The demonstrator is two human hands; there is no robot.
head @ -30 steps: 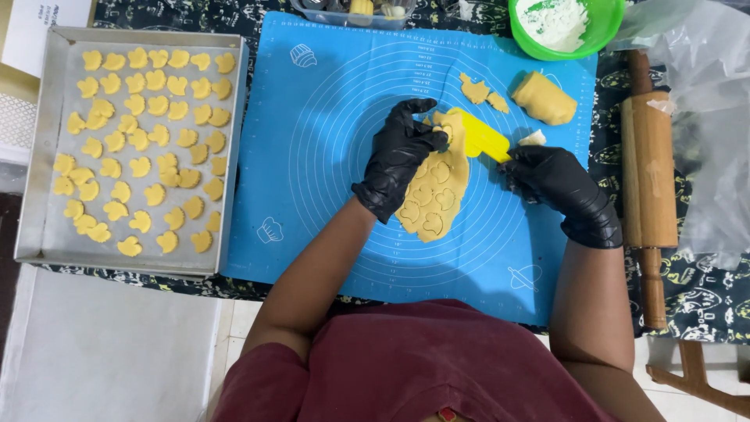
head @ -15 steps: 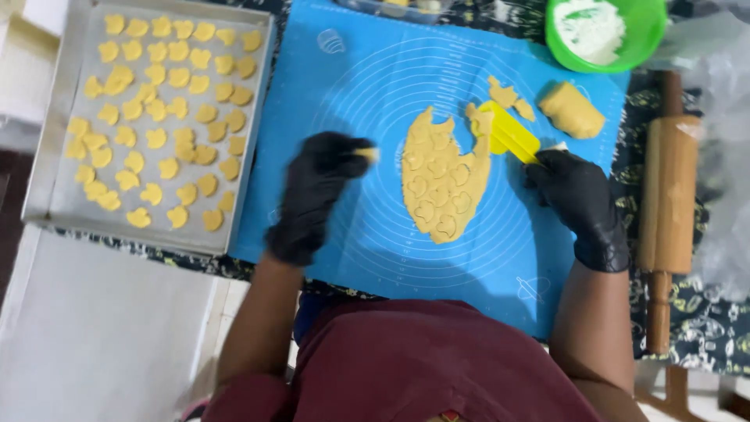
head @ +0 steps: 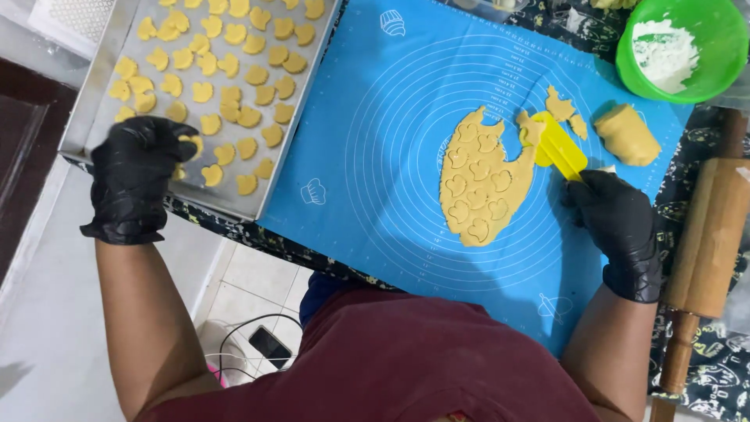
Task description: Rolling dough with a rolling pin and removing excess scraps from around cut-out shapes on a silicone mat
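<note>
Left hand (head: 137,168) fingers pinch a dough cutout (head: 190,144) over the tray (head: 94,101) — right hand (head: 613,223) grips the yellow scraper (head: 561,145).

Tray (head: 258,205): dull brushed metal. Mat (head: 375,117) at 12: smooth matt blue silicone-like. Gloves on left hand (head: 137,172) & right hand (head: 617,227): black, slight sheen. Scraper (head: 564,147): glossy yellow plastic. Rolling pin (head: 715,234) at 3: smooth wood.

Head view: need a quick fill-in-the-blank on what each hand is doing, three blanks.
1. The left hand sets a cookie on the metal ____, among the other cookies.
2. The right hand holds a ____ scraper at the edge of the rolled dough.
3. The dough lies on a ____ baking mat.

Missing words: tray; yellow; blue
</note>
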